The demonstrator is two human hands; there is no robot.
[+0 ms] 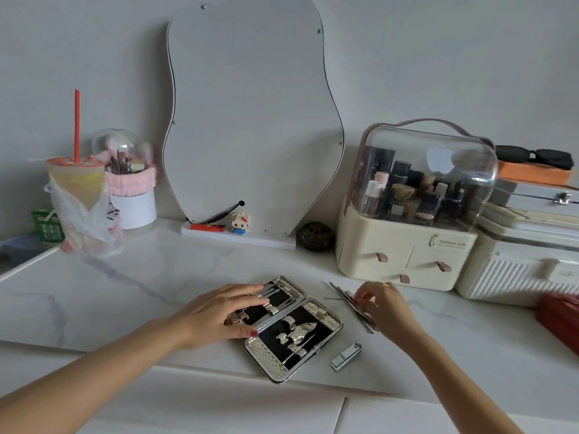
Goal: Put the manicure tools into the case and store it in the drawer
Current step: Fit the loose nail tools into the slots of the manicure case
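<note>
A silver manicure case [322,327] lies open on the white marble table, its black lining holding a few metal tools in loops. My left hand [219,311] rests flat on the case's left half, fingers straight. To the right of the case lies a bundle of thin metal manicure tools [351,303]; my right hand [383,303] pinches at them with curled fingertips. A nail clipper [346,357] lies on the table just below the case's right corner. The cream cosmetic organiser [404,255] with three small drawers stands behind my right hand.
A wavy mirror [250,120] leans on the wall behind the case. At the left stand a drink cup with a red straw [76,180] and a brush holder [130,189]. White boxes [520,261] and a red object [560,317] crowd the right edge.
</note>
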